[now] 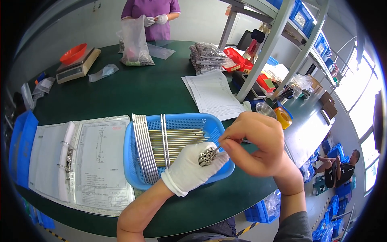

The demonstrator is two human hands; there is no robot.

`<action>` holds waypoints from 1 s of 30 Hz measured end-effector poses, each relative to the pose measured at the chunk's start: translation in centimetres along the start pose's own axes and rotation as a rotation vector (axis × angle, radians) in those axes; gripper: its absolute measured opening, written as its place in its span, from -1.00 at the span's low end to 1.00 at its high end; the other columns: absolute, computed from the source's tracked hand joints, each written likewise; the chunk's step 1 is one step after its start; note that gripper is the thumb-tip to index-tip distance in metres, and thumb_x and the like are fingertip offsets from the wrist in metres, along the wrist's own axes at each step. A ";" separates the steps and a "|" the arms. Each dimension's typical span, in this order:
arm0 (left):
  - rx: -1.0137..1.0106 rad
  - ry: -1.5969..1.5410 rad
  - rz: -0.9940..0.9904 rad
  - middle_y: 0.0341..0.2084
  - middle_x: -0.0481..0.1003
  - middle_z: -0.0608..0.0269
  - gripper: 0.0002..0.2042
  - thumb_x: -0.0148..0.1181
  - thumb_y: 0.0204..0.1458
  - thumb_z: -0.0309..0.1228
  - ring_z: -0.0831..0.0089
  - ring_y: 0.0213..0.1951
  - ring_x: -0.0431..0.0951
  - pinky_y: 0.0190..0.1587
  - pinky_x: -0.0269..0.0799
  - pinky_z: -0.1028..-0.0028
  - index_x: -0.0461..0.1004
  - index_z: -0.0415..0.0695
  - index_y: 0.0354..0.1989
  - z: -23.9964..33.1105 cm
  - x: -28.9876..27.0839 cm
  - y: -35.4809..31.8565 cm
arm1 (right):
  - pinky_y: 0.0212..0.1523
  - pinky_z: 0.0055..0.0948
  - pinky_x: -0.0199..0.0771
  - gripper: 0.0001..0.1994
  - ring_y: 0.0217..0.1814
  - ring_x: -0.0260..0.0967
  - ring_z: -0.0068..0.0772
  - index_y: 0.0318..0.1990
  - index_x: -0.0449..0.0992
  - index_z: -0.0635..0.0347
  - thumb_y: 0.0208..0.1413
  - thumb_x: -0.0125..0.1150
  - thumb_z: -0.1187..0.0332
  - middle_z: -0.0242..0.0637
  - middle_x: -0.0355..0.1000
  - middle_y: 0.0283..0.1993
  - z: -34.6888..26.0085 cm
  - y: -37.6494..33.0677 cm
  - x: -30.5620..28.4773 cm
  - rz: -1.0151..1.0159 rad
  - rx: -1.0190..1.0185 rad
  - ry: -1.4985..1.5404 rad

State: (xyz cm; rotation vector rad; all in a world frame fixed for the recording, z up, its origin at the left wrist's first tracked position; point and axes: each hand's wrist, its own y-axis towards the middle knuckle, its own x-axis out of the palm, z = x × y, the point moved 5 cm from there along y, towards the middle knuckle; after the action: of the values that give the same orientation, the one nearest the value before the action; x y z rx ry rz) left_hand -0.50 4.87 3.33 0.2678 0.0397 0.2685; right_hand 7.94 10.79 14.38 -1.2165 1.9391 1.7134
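White-gloved left hand [191,167], curled snugly around a bundle of metal tubes [207,156], ends tilted up toward the viewer, long axes running down into the palm, full length hidden. Just to the right, bare right hand [258,143], thumb and forefinger pinched narrow on a thin metal rod [218,149], slanting from far right to near left, lower tip at the bundle's right edge; cannot tell whether inside a tube or merely against one. From the pinching fingertips, bundle to the left and slightly nearer, cradled by the left hand. Below and beyond, blue basket [218,129]: thin rods [177,137] lying left to right, silver tubes [145,149] across their left end, pair of silver tubes [164,137] across the middle. Left of it, ring binder [100,161] spread flat on the green table [229,205]. Farther right, paper sheets [213,94], then packed bags [207,56]. Far left, scale [72,74] under a red bowl [73,53]. Farthest, person in purple [161,32].
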 end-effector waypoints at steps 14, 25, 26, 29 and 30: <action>0.027 -0.075 -0.008 -0.58 0.47 0.16 -0.83 0.19 0.04 -0.38 0.44 -0.53 0.46 -0.42 0.35 0.46 0.47 -0.23 -0.31 0.0 0.1 0.0 | -0.59 -0.48 0.24 -0.95 -0.61 0.30 -0.40 -0.49 0.49 0.24 -0.18 0.18 0.57 -0.31 0.38 -0.57 0.7 -0.4 0.8 -0.109 0.049 0.050; -0.032 0.040 0.001 -0.62 0.46 0.14 -0.80 0.21 0.02 -0.34 0.40 -0.57 0.43 -0.44 0.34 0.44 0.45 -0.24 -0.39 -0.4 -0.2 0.1 | -0.67 -0.41 0.24 -0.91 -0.67 0.29 -0.28 -0.51 0.43 0.22 -0.20 0.23 0.56 -0.28 0.31 -0.64 0.7 0.1 0.6 -0.018 0.023 -0.024; -0.041 0.033 -0.006 -0.62 0.46 0.14 -0.80 0.21 0.02 -0.34 0.40 -0.57 0.43 -0.44 0.34 0.44 0.45 -0.25 -0.38 -0.3 -0.1 0.1 | -0.67 -0.41 0.24 -0.91 -0.67 0.29 -0.28 -0.51 0.43 0.22 -0.20 0.23 0.56 -0.28 0.31 -0.64 0.7 0.0 0.6 -0.020 0.024 -0.026; -0.032 0.018 -0.005 -0.61 0.47 0.14 -0.81 0.21 0.02 -0.35 0.40 -0.55 0.44 -0.43 0.34 0.44 0.46 -0.25 -0.36 -0.1 0.0 0.0 | -0.67 -0.41 0.24 -0.91 -0.66 0.29 -0.28 -0.50 0.43 0.23 -0.20 0.23 0.56 -0.27 0.32 -0.63 0.7 -0.1 0.6 -0.021 0.056 0.014; -0.013 0.010 -0.001 -0.60 0.47 0.14 -0.82 0.20 0.02 -0.36 0.40 -0.54 0.45 -0.42 0.35 0.44 0.46 -0.25 -0.35 0.0 0.0 0.0 | -0.64 -0.47 0.21 -0.93 -0.64 0.27 -0.36 -0.50 0.45 0.23 -0.19 0.18 0.58 -0.29 0.32 -0.62 0.6 0.0 0.6 -0.037 0.058 0.032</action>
State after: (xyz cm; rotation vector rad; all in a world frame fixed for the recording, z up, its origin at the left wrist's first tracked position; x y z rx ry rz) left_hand -0.49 4.86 3.31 0.2537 0.0483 0.2692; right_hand 7.37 11.10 13.77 -1.2588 1.9573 1.6181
